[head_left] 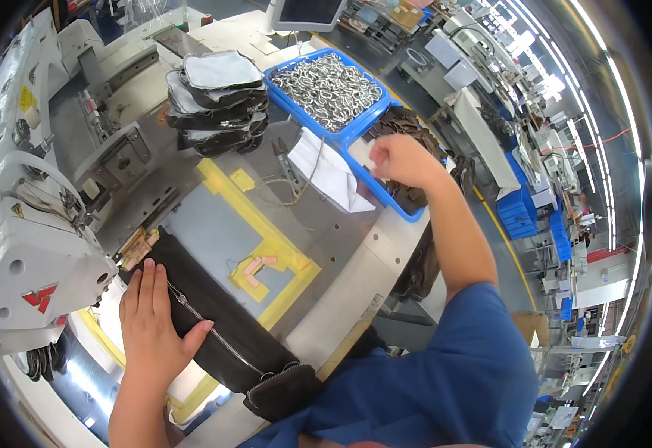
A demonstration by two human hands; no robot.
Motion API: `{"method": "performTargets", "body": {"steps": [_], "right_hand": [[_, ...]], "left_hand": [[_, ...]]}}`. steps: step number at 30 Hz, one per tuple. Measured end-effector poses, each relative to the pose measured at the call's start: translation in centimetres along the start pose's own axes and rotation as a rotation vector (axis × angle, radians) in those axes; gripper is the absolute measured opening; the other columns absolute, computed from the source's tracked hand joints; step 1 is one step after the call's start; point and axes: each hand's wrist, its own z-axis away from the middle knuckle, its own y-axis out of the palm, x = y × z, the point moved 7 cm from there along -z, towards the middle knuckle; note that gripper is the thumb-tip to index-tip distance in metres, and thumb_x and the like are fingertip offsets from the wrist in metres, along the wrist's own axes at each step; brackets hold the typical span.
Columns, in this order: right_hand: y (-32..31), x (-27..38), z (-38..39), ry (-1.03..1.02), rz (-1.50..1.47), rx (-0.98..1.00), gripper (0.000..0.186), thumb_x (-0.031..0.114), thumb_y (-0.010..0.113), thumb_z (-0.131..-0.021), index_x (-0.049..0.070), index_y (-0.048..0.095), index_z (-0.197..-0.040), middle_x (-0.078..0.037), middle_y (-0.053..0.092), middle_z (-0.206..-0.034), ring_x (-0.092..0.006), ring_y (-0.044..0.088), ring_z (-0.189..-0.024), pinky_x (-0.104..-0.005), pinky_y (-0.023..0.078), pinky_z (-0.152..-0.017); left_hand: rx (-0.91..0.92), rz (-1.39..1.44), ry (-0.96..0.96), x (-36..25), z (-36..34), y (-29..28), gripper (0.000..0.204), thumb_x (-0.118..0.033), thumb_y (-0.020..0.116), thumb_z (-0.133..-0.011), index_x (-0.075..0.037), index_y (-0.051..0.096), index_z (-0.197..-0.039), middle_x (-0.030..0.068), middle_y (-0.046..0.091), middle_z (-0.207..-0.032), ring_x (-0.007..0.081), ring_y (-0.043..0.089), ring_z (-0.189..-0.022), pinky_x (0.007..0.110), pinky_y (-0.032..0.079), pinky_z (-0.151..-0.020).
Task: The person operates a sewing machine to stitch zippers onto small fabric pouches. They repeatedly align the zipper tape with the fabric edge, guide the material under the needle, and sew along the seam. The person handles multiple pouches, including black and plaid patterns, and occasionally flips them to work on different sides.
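My left hand point(150, 317) lies flat on a long black fabric piece point(225, 317), its fingers stretched out and the thumb beside a metal zipper point(217, 334). A small black zipped pouch point(285, 390) hangs at the near end of that piece, against my body. Over at the right, my right hand point(404, 160) is above a blue tray of dark brown flat pieces point(404, 123). Its fingers are curled together, and whatever they hold, if anything, is hidden. The far end of the fabric reaches the head of a white sewing machine point(42, 254).
Silver metal rings or hooks fill a blue tray point(326, 93). Left of it stand stacked black-edged pouches point(217, 104). White paper point(326, 168) and pliers point(285, 158) lie nearby. A yellow-taped template point(247, 201) covers the middle table. A monitor point(307, 13) stands behind.
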Motion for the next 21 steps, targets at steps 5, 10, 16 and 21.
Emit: {"method": "performTargets", "body": {"steps": [5,10,16,21], "right_hand": [[2.0,-2.1,0.4,0.107,0.031,0.080,0.033,0.009,0.087,-0.071,0.000,0.077,-0.100,-0.014,0.076,-0.093,-0.0305,0.075,-0.092,-0.0393,0.059,-0.085],[1.7,-2.7,0.7,0.054,0.106,-0.074,0.030,0.009,0.089,-0.070,0.000,0.078,-0.096,-0.019,0.076,-0.094,-0.0345,0.075,-0.091,-0.0426,0.059,-0.085],[1.9,-0.6,1.6,0.006,0.239,-0.174,0.016,0.007,0.082,-0.073,0.001,0.072,-0.084,-0.020,0.072,-0.081,-0.0400,0.072,-0.079,-0.0447,0.056,-0.074],[0.4,4.9,0.6,-0.012,-0.312,-0.200,0.015,-0.005,0.075,-0.091,0.002,0.074,-0.105,0.002,0.066,-0.082,-0.0073,0.064,-0.075,-0.0256,0.053,-0.069]], "left_hand": [[-0.004,-0.016,0.002,-0.1,0.0,-0.1,0.107,-0.045,0.089,-0.074,0.007,0.044,-0.157,0.0274,0.044,-0.163,0.0476,0.043,-0.147,0.056,0.035,-0.121],[-0.035,-0.017,0.033,0.3,0.4,0.1,0.109,-0.049,0.087,-0.076,0.007,0.043,-0.158,0.0272,0.044,-0.164,0.0477,0.044,-0.147,0.054,0.036,-0.122],[-0.057,-0.029,0.090,-0.2,0.7,-0.3,0.099,-0.057,0.081,-0.083,0.007,0.051,-0.152,0.0277,0.051,-0.158,0.0448,0.050,-0.144,0.055,0.039,-0.120],[-0.110,-0.051,0.176,-1.2,1.4,-0.4,0.089,-0.062,0.074,-0.089,0.008,0.060,-0.142,0.0247,0.061,-0.148,0.0380,0.056,-0.141,0.049,0.043,-0.119]]}}
